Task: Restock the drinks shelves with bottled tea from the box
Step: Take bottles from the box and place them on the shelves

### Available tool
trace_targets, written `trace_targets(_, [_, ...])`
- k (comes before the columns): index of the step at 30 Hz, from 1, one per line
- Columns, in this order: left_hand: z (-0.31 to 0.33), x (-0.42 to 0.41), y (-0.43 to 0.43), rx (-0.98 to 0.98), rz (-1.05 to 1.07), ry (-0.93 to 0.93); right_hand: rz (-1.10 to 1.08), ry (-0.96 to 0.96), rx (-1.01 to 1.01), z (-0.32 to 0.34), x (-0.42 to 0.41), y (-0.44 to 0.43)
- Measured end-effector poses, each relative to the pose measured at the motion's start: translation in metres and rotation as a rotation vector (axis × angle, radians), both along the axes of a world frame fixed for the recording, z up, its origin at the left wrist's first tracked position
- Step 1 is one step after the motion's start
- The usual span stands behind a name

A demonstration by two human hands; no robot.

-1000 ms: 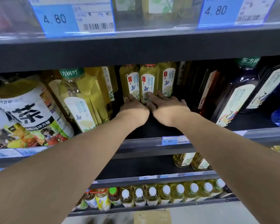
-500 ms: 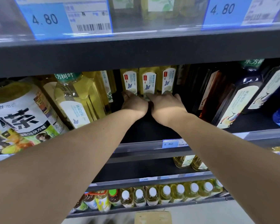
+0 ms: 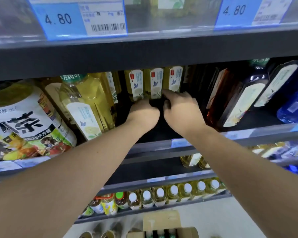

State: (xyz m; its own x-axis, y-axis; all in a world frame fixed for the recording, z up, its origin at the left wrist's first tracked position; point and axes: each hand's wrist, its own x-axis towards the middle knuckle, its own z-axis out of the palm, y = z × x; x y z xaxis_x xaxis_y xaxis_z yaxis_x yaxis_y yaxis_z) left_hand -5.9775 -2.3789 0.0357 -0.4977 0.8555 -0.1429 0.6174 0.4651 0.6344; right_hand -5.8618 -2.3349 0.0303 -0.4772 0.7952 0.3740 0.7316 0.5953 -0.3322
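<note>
Three yellow-green tea bottles [image 3: 155, 83] with white labels stand side by side at the back of the middle shelf [image 3: 162, 134]. Both my arms reach deep into that shelf. My left hand [image 3: 143, 114] has its fingertips against the base of the left bottle, and no fingers wrap around it. My right hand [image 3: 181, 110] is loosely curled, with its index fingertip touching the base of the right bottle. At the bottom edge of the view an open cardboard box [image 3: 162, 222] with dark bottle caps inside sits on the floor.
Larger yellow tea bottles [image 3: 86, 110] crowd the shelf's left side and dark tea bottles [image 3: 234, 100] its right. The upper shelf's edge [image 3: 144, 54] hangs low over my hands. White-capped bottles [image 3: 174, 193] line a lower shelf.
My hands and the three bottles have gone further back on the shelf. My right hand's flat fingers have curled, leaving only the index fingertip on a bottle.
</note>
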Motion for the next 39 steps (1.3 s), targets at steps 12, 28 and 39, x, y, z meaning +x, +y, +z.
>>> trace_targets(12, [-0.052, 0.094, -0.161, 0.522, -0.359, 0.463, -0.01, 0.112, -0.084, -0.084, 0.142, -0.161])
trace_targets(28, [-0.432, 0.161, -0.33, -0.456, -0.279, 0.157, -0.136, -0.363, -0.907, -0.431, 0.183, -0.313])
trace_targets(39, [-0.594, 0.163, -0.29, -0.587, 0.131, -0.188, -0.224, -0.278, -1.009, -0.598, 0.127, -0.297])
